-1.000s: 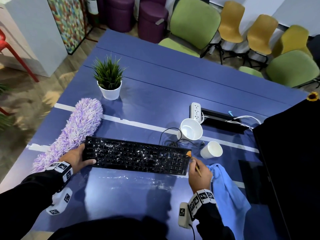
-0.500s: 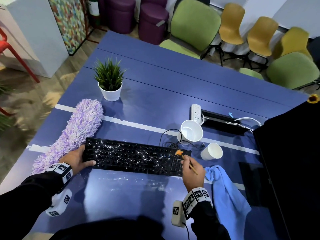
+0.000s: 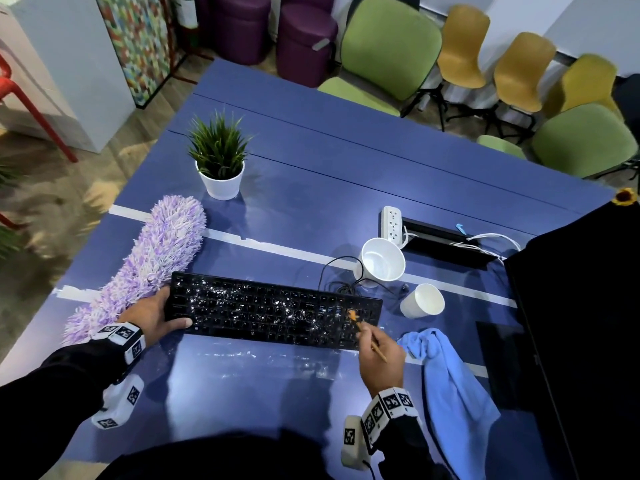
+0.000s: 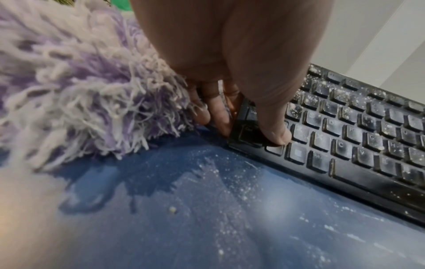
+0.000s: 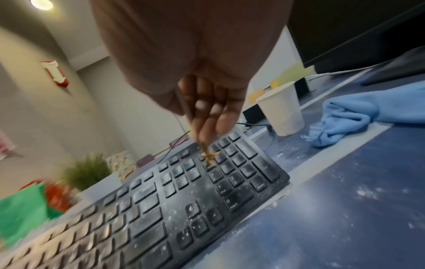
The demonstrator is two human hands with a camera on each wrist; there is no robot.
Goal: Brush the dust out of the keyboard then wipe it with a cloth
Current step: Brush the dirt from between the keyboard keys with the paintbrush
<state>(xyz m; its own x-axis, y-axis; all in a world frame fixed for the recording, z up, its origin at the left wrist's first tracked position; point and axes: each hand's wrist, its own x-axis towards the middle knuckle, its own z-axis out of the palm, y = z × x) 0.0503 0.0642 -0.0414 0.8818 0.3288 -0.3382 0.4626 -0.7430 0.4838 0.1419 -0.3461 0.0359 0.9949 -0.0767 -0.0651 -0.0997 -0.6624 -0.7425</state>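
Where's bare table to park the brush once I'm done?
Most room: the far table beyond the potted plant and power strip. The dusty strip before the keyboard is also free. Crowded: right end, with cups, cable and blue cloth; left, the purple duster.

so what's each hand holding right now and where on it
The right hand pinches a thin brush around mid-handle, bristles on the number pad. The left hand grips the keyboard at its left end, thumb on the keys.

keyboard (image 5: pixel 174 196) keys "0", "1", "2", "C", "V"
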